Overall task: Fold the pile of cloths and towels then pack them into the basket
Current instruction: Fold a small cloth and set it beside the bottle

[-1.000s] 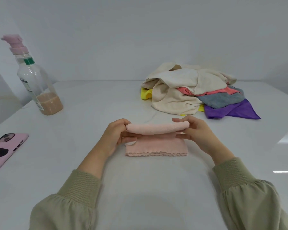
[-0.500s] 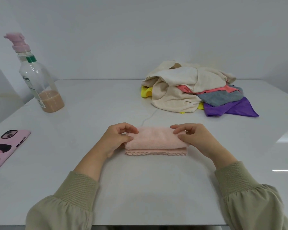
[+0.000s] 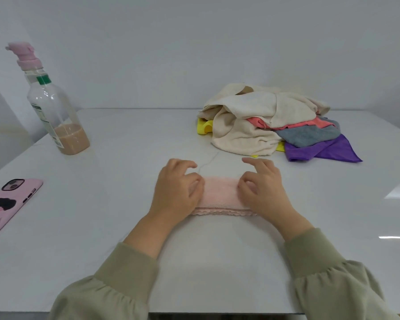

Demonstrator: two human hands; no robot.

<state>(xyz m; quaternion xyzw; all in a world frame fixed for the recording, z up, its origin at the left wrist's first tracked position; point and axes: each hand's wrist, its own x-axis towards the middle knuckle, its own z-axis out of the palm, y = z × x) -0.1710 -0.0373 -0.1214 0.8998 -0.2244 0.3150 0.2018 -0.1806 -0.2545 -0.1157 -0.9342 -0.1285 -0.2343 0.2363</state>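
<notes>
**Step in hand:** fold of first item, final press-down.

- Pink cloth: folded flat on desk, centre-front, scalloped edge toward the person.
- L hand sits on the cloth's left end, R hand on its right end.
- Fingers bent, tips on fabric, each index lifted. Pinch vs. press: cannot tell, thumbs hidden.
- Pile: unfolded, rear right, well apart from the cloth.
- Basket: not in view.

**Next move (est.):** let go and shift the cloth aside w/o opening the fold, lifting from both ends to keep layers aligned. Then take the cream towel from the pile.
</notes>
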